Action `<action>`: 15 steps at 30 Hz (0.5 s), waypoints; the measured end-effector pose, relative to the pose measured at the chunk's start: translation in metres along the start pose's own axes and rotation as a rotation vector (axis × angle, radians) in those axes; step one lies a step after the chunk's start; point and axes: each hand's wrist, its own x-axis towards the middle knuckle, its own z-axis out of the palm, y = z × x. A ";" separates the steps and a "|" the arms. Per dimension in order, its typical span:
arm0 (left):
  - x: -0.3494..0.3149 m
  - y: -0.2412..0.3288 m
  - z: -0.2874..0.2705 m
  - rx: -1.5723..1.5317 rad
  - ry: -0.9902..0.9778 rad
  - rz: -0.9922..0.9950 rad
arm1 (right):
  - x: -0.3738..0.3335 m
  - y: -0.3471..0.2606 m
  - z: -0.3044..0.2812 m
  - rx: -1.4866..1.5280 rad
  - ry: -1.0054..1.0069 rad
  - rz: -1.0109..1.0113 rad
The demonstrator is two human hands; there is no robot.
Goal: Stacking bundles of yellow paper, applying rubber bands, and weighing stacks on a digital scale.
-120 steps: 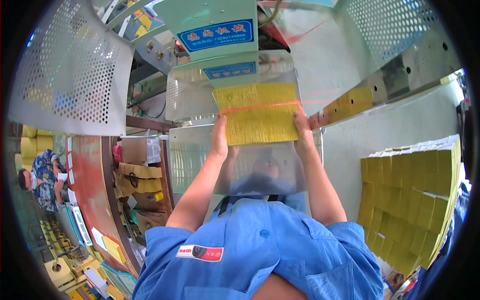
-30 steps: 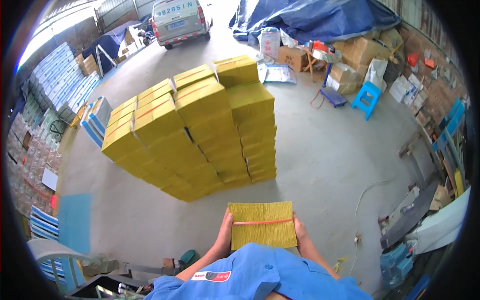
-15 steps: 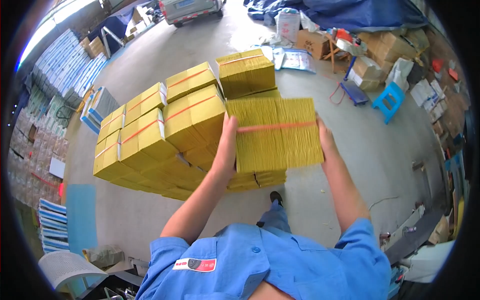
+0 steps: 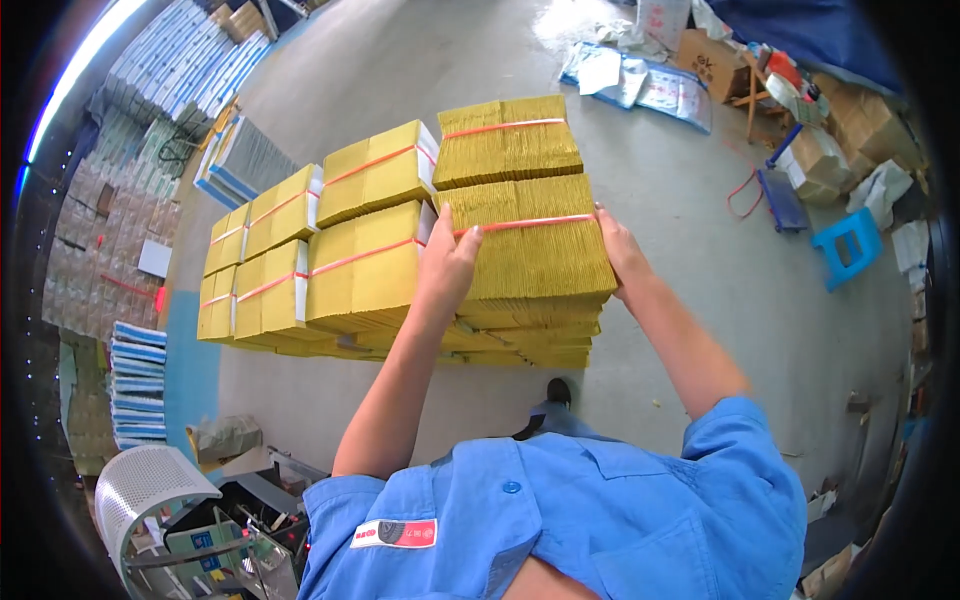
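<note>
A strapped bundle of yellow folded paper sheets (image 4: 530, 255) sits at the near right corner of a low stack of similar bundles. My left hand (image 4: 448, 258) presses its left side, thumb near the top edge, fingers partly hidden in the gap beside the adjoining bundle (image 4: 365, 262). On the opposite side my right hand (image 4: 622, 252) grips the right face near the red-and-white strap (image 4: 530, 222). Directly behind lies another strapped bundle (image 4: 508, 145). More bundles in two rows extend to the left, with lower layers showing beneath the front edge.
Blue-and-white stacked packs (image 4: 140, 385) stand at left, near a white perforated curved cover (image 4: 150, 490) on a machine. At right are a blue plastic stool (image 4: 846, 250), a blue trolley (image 4: 782, 200) and cardboard boxes (image 4: 712, 65). My foot (image 4: 559, 391) is just before the stack.
The bundle between my hands has gone from being tilted above the stack's corner to resting level in line with the other bundles. The view has shifted, and both hands still hold it.
</note>
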 end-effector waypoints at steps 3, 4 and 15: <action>-0.002 0.003 0.002 0.088 0.037 0.038 | 0.000 -0.007 0.005 -0.041 -0.063 0.049; -0.004 0.006 0.002 0.139 0.059 0.067 | 0.003 -0.004 0.006 -0.019 -0.071 0.029; -0.009 0.005 -0.013 0.314 0.127 0.149 | 0.019 0.012 -0.014 -0.143 -0.029 -0.219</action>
